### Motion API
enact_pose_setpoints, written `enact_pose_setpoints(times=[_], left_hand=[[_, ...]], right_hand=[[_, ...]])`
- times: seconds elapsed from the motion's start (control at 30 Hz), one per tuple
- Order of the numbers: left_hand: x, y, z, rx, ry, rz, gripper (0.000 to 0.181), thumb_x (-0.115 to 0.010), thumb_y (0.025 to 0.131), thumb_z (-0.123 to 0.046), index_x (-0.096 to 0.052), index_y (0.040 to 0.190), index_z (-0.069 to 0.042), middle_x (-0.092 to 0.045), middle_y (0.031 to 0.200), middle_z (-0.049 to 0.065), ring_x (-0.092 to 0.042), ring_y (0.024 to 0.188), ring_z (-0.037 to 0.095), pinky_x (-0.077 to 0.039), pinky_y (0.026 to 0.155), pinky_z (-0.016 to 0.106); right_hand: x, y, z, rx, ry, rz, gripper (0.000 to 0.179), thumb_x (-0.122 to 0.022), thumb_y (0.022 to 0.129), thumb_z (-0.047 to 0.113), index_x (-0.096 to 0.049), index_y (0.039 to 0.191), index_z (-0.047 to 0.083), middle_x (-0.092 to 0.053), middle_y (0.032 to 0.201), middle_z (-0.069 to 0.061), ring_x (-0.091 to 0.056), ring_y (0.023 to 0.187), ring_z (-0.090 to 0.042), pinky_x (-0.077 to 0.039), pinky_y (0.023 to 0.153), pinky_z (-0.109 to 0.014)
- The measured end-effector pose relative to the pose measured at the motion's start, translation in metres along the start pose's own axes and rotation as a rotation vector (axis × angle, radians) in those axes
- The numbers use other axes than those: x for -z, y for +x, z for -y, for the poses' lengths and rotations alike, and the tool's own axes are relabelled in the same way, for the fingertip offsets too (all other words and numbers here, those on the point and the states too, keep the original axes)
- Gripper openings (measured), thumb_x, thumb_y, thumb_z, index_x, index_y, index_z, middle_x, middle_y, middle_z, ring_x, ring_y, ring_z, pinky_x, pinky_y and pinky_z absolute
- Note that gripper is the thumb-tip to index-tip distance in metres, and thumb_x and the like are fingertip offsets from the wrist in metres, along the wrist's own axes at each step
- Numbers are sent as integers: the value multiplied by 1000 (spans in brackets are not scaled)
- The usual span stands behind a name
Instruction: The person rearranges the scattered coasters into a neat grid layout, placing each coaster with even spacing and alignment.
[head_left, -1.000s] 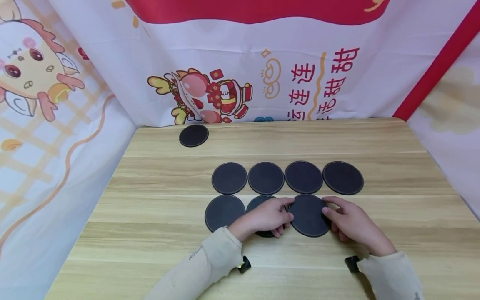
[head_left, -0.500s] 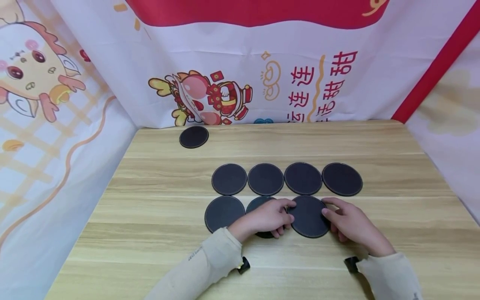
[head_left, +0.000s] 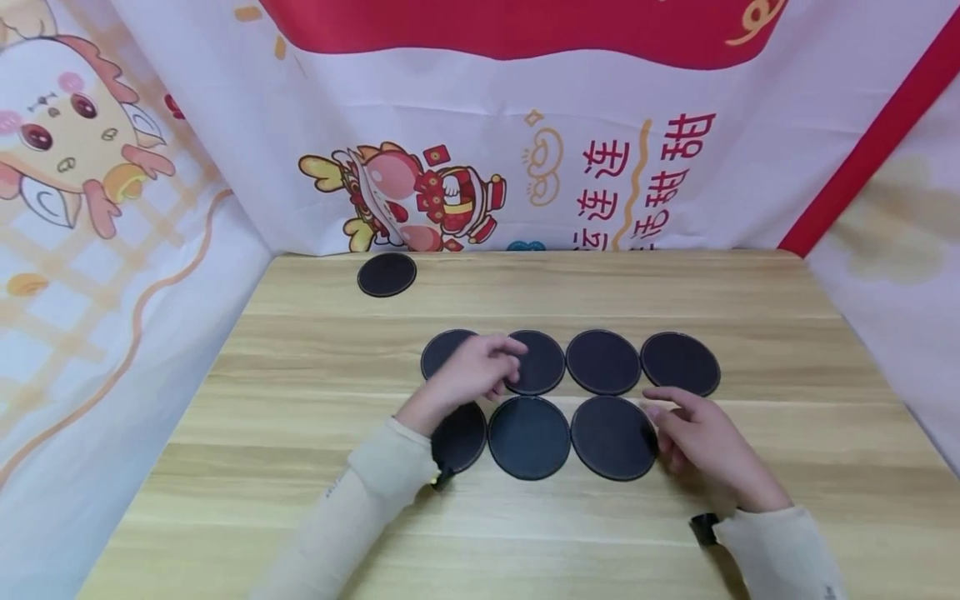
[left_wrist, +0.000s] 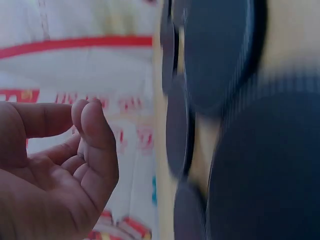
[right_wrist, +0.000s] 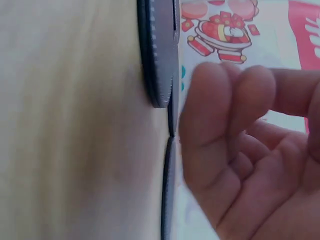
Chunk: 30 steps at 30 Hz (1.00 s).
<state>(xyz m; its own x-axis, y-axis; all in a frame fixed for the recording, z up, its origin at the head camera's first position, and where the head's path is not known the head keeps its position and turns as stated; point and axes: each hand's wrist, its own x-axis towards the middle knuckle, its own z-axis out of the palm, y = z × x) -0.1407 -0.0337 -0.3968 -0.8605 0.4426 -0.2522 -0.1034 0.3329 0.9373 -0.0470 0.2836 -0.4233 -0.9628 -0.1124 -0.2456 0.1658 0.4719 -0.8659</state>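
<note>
Round black coasters with stitched rims lie flat in two rows. In the front row are a left coaster (head_left: 461, 439), a middle coaster (head_left: 529, 437) and a right coaster (head_left: 615, 437). The back row has several, among them a far-right coaster (head_left: 681, 363). My left hand (head_left: 472, 367) is raised over the left part of the back row, holding nothing; the left wrist view shows its fingers (left_wrist: 100, 145) loosely bent, apart from the coasters. Just right of the front row's right coaster is my right hand (head_left: 697, 433), its fingers (right_wrist: 205, 120) loosely bent around nothing.
One more coaster (head_left: 387, 274) lies alone near the back left edge of the wooden table (head_left: 337, 342). Printed cloth (head_left: 465, 92) hangs behind the table, with more cloth at both sides.
My left hand has left the front right coaster and moved up and left over the back row. The right hand has stayed nearly in place, its fingers now off that coaster's edge.
</note>
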Motion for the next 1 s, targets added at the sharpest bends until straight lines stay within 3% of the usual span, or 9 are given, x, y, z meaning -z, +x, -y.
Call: enact_pose_setpoints(times=[0.13,0.3,0.47,0.57,0.67,0.8,0.9,1.0], left_hand=[[44,9,8,22,68,-131,35,-50,97,-2,-61,130,5,-65,86,16,-56,59,18,-52,52,27],[114,33,22,85,153,-324,38,-50,95,-3,-62,131,3,-65,97,18,-59,65,18,-54,57,28],[176,58,39,166,342,-552,40,-48,92,-11,-65,125,2,-65,110,19,-63,67,22,-54,67,32],[200,62,49,263,450,-632,42,-51,90,-18,-61,125,4,-57,120,26,-62,88,34,-50,82,42],[212,63,57,359,517,-668,54,-59,93,-27,-52,134,7,-45,131,34,-48,116,46,-45,96,53],[211,70,67,450,620,-657,74,-65,94,-38,-38,145,9,-38,138,35,-35,130,49,-41,101,59],[204,79,71,453,669,-635,71,-67,94,-37,-41,144,8,-39,137,31,-37,129,47,-42,100,59],[196,86,69,412,673,-601,64,-67,93,-30,-46,141,7,-40,135,30,-38,126,46,-44,98,58]], right_hand=[[1,5,12,81,26,-1,37,-55,105,12,-53,139,-4,-59,70,-13,-56,52,-23,-51,48,-34],[1,25,44,176,-27,13,34,-55,105,11,-57,135,-4,-61,77,-13,-59,56,-24,-55,52,-36],[-14,69,88,206,-92,51,31,-57,104,15,-62,131,-1,-62,81,-15,-61,57,-25,-57,57,-39],[-34,106,115,197,-95,111,29,-54,105,15,-63,130,2,-64,88,-19,-61,59,-25,-58,60,-39],[-58,146,140,151,-57,193,32,-51,105,15,-62,132,3,-64,100,-24,-62,62,-24,-59,64,-38],[-86,195,161,42,-26,277,36,-49,105,18,-59,136,1,-63,113,-28,-61,64,-20,-59,68,-37],[-102,227,167,-65,-7,317,40,-49,105,18,-55,140,-1,-62,109,-24,-60,66,-20,-58,71,-38],[-117,250,171,-160,5,359,42,-51,105,19,-53,142,-1,-58,102,-19,-60,73,-23,-58,78,-39]])
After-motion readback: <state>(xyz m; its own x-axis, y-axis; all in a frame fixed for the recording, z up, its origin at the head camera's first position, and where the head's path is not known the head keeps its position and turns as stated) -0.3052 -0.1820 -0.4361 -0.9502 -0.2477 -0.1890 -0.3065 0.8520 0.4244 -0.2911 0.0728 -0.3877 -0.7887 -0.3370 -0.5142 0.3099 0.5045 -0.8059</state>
